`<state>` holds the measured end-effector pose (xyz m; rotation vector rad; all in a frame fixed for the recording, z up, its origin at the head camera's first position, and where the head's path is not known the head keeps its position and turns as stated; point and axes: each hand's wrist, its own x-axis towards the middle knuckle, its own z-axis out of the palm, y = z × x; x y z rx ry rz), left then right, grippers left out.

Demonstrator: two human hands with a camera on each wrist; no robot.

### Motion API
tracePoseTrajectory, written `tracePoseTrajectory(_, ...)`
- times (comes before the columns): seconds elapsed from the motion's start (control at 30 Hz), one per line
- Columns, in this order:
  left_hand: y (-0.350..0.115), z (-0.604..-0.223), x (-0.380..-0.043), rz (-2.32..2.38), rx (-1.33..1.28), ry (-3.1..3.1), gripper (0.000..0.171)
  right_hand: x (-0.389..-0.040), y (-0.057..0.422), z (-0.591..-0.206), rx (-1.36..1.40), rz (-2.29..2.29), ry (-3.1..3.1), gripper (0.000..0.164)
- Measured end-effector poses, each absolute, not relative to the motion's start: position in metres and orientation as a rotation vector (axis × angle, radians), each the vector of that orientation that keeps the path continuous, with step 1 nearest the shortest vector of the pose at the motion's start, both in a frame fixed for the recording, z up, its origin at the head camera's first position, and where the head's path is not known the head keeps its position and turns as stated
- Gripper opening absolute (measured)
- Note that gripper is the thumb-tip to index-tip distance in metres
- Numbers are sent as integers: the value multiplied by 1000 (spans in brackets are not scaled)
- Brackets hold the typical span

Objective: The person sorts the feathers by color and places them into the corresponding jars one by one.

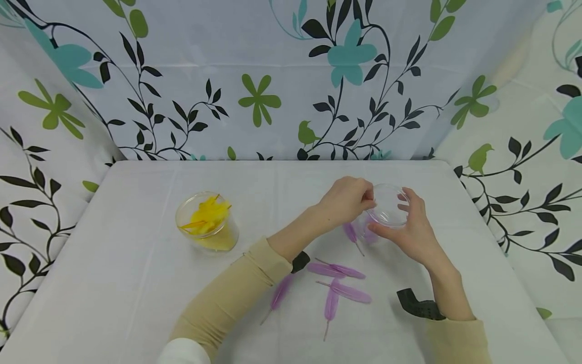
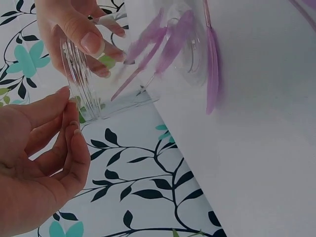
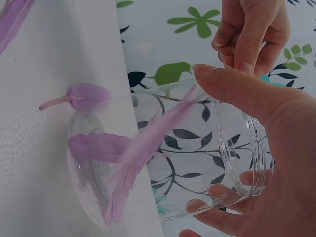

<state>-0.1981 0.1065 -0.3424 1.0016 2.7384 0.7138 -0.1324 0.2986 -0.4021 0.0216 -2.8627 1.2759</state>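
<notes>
A clear jar with a ringed rim stands on the right half of the table. My right hand grips it near the top, thumb on one side and fingers round the other, as the right wrist view shows. Beside the rim on the left, my left hand has curled fingers, thumb and fingertips pinching right at the jar's edge. Inside the jar are purple feathers, some leaning up the wall. One more purple feather lies just outside its base.
Several purple feathers lie on the white table in front of my hands, one close to my left sleeve. At the left stands another clear jar, filled with yellow feathers. Leaf-patterned cloth surrounds the table.
</notes>
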Motion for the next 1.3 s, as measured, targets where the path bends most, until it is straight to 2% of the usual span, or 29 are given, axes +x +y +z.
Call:
tracePoseTrajectory(0.27,85,-347,-193,863,924,2701,28,-131,298,-402,-3,1261,-2874,117)
tracePoseTrajectory(0.5,35,-355,-178,882,833,2706,25,-131,297,-400,-11,1243,-2880,117)
tracePoseTrajectory(0.83,-38,-381,-126,763,569,2660,15,-132,296,-401,-3,1235,-2878,115)
tracePoseTrajectory(1.03,-65,-410,-94,738,618,2644,11,-133,296,-401,-5,1227,-2882,116)
tracePoseTrajectory(1.3,-81,-425,-65,736,692,2557,21,-133,295,-401,-10,1230,-2883,116)
